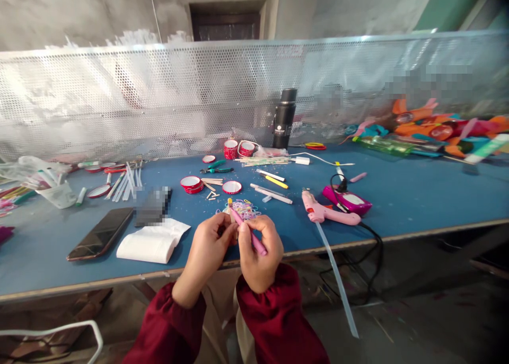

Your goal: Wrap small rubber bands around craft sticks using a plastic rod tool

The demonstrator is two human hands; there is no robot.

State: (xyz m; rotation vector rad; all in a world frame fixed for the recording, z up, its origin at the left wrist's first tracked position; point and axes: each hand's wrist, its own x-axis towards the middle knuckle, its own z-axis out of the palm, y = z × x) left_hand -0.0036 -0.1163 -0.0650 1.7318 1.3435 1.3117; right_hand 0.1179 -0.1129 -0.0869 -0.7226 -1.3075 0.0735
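Observation:
My right hand (pixel 260 250) is closed around a pink marker pen (pixel 259 244), its front end slanting up and away to the left. Close beside it, my left hand (pixel 210 247) is pinched on a small light stick with a yellow end (pixel 229 201). The pen's front lies right by this stick; whether they touch I cannot tell. Just beyond my fingers is a pile of thin, multicoloured rubber bands (pixel 248 209), partly hidden by the hands.
To the right lies a pink glue gun (pixel 318 210) with a long glue stick hanging over the table edge. Left are a phone (pixel 101 233) and a tissue roll (pixel 147 246). Markers (pixel 274 181), red tins (pixel 191 185), pliers (pixel 217 169) and a black flask (pixel 284 120) stand or lie beyond.

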